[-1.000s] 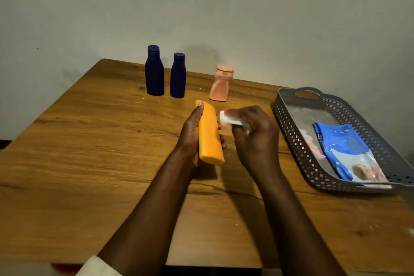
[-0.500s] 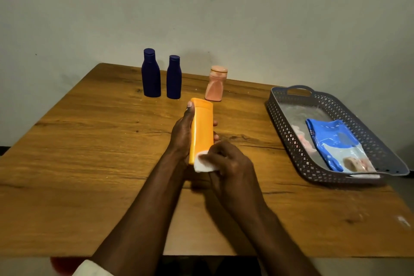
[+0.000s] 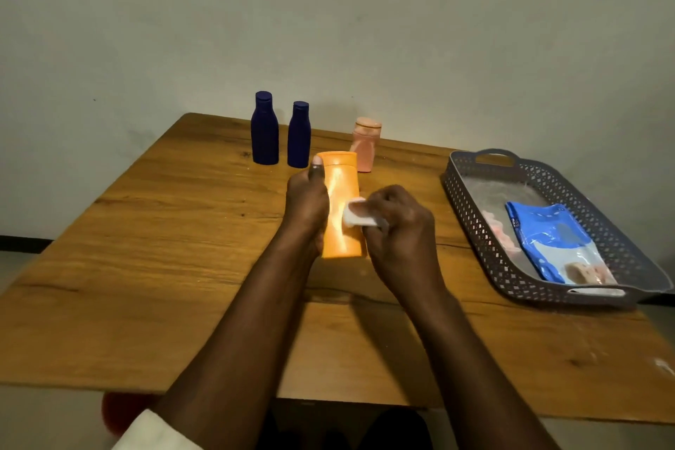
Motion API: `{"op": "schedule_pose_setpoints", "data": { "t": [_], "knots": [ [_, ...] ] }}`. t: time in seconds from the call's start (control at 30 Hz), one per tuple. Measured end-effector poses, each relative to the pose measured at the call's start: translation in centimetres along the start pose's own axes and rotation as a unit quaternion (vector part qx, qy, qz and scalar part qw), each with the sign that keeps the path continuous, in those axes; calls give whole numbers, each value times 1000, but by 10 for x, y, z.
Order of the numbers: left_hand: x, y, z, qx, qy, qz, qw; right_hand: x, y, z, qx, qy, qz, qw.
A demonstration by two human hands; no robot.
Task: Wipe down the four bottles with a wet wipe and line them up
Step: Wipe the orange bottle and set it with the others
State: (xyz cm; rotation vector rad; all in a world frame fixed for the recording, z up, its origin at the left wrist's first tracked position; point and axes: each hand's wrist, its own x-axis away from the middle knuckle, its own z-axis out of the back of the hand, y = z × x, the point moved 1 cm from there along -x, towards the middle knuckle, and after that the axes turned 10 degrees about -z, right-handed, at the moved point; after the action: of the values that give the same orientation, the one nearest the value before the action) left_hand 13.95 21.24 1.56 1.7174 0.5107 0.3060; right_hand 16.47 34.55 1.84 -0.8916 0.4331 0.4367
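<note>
Left hand (image 3: 306,202) curled around the orange bottle (image 3: 341,205), thumb up along its side, holding it above the wooden table (image 3: 153,267) with the cap end pointing away. Right hand (image 3: 396,226) pinching a folded white wet wipe (image 3: 356,217) against the bottle's face. Behind, near the far edge: two dark blue bottles (image 3: 264,128) (image 3: 299,134) standing side by side, and a pink bottle (image 3: 364,144) partly hidden by the orange bottle's cap. Well apart to the right: a grey perforated tray (image 3: 475,208) holding a blue wipes packet (image 3: 551,241).
</note>
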Motion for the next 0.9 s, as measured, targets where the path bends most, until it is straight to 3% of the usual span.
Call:
{"op": "schedule_pose_setpoints", "data": {
  "t": [0.2, 0.4, 0.47, 0.6, 0.77, 0.9],
  "knots": [
    [6, -17, 7, 40, 63, 77, 994, 46, -5, 1, -89, 67, -39, 993],
    [18, -30, -6, 49, -2, 120, 992, 37, -22, 4, -77, 62, -21, 995],
    [16, -30, -9, 106, -21, 172, 979, 29, -25, 10, -63, 75, -23, 995],
    [17, -20, -8, 140, 29, 253, 957, 21, -29, 24, -65, 127, -67, 988],
    [24, -9, -9, 126, -7, 263, 957, 25, -37, 10, 30, 98, 46, 994],
    [31, -8, -9, 143, -18, 285, 948, 37, -29, -2, 125, 109, 133, 977]
  ]
}}
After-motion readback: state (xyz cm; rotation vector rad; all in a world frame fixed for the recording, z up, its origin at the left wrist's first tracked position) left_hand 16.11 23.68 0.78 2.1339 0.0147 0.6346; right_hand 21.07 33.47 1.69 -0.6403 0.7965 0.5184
